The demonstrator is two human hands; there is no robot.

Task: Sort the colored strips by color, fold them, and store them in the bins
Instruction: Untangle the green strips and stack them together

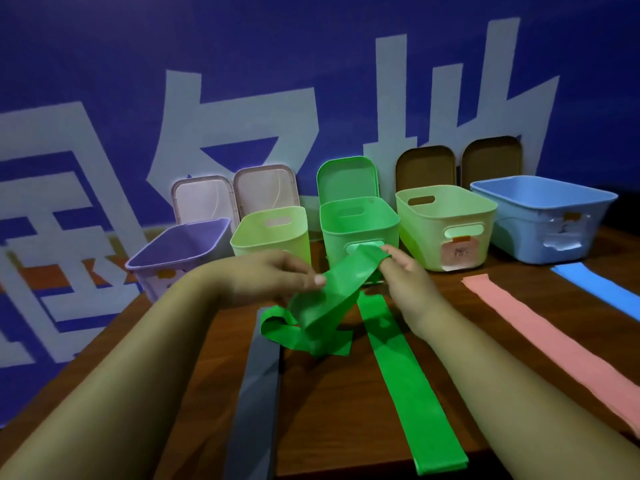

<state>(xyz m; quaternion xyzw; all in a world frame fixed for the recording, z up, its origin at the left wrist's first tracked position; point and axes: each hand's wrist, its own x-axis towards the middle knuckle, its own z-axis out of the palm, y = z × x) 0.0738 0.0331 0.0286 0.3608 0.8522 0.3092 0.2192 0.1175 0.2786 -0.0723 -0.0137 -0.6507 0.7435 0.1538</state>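
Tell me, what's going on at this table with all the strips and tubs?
A person is sorting colored strips. Both hands, left hand and right hand, hold a green strip up in front of the green bin. Another green strip, a grey strip, a pink strip and a blue strip lie flat on the table.

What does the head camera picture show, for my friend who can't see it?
Two bare hands, left hand and right hand, hold up a green strip over a wooden table. Another green strip, a grey strip, a pink strip and a blue strip lie flat. Five open bins stand behind.
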